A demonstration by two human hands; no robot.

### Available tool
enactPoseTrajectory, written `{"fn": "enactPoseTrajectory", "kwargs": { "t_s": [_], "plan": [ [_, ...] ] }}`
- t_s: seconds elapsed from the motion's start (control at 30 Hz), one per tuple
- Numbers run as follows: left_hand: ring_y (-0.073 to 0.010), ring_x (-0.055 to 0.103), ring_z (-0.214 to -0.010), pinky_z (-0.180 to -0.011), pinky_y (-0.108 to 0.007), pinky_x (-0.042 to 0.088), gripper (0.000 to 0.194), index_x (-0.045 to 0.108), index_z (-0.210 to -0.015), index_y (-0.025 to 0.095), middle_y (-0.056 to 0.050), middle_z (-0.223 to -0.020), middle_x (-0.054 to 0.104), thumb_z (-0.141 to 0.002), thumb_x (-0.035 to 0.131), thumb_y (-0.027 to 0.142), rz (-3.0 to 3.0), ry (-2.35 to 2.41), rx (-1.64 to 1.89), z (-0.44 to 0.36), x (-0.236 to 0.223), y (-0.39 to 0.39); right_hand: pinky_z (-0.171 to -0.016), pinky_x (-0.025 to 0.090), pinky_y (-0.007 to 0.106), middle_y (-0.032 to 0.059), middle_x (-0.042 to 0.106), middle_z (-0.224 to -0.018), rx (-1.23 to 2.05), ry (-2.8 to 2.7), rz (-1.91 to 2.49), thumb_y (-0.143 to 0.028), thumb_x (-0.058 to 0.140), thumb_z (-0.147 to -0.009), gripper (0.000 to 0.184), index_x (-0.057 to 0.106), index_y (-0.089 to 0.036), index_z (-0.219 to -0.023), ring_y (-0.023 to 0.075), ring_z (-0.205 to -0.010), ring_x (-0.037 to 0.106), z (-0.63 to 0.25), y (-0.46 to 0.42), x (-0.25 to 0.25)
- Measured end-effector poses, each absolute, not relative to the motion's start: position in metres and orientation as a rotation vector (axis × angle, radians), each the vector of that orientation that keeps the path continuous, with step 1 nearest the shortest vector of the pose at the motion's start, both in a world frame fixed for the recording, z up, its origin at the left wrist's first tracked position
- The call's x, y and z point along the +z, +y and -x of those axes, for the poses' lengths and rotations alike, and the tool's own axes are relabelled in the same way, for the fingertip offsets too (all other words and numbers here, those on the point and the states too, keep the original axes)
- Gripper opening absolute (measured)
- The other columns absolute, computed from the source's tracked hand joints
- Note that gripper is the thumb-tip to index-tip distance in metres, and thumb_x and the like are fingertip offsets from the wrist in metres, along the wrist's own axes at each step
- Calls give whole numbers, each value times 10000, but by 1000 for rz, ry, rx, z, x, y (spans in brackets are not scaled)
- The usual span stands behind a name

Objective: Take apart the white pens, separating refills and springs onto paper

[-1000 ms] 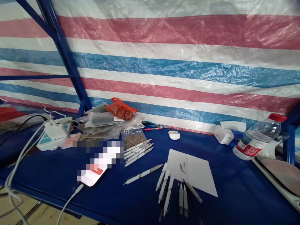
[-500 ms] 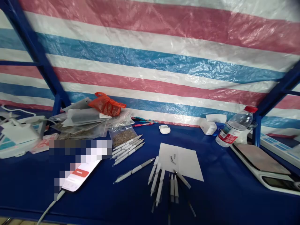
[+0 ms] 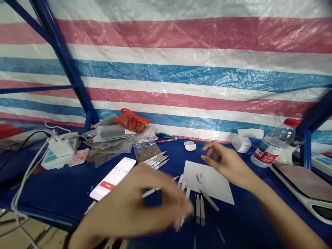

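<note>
Striped red, white and blue woven tarpaulin (image 3: 181,72) as backdrop; dark blue table (image 3: 38,186) below. Item: white paper sheet (image 3: 216,183), bearing tiny metal parts (image 3: 199,178). Item: slim white pens (image 3: 199,211), lying beside the sheet's lower edge, some partly hidden by the left hand (image 3: 137,204). Right hand (image 3: 225,162): above the sheet, fingers (image 3: 210,147) spread wide and curled, holding nothing. Left hand: motion-blurred over the pens; whether it holds anything, cannot tell. Risk: a low pass of either hand could brush the sheet, scattering the metal parts, or knock the pens out of line.
</note>
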State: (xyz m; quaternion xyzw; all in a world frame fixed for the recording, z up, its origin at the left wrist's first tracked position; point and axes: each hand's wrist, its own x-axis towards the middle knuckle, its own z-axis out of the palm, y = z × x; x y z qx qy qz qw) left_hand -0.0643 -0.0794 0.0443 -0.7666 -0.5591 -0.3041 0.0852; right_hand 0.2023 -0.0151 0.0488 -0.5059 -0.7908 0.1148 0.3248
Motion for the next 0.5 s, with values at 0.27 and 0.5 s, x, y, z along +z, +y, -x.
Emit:
{"fn": "enactPoseTrajectory", "kwargs": {
  "t_s": [0.27,0.5],
  "plan": [
    [-199,657,-663,-631,-283,374,258,654,-641,195,-37,-646,693,-870,641,313,2835,-1479,-232,26,22,12,-638,430,315,36,732,-810,566,-2248,1564,-433,546,-878,226,639,-237,-812,190,-675,628,-209,4,4],
    [-147,521,-541,-564,-311,261,350,463,-524,196,8,-527,547,-780,689,275,2955,-1445,-294,32,11,1,-680,441,300,57,737,-868,552,-2293,1667,-261,606,-807,61,652,-221,-804,226,-808,683,-201,-3,2]
  ]
}}
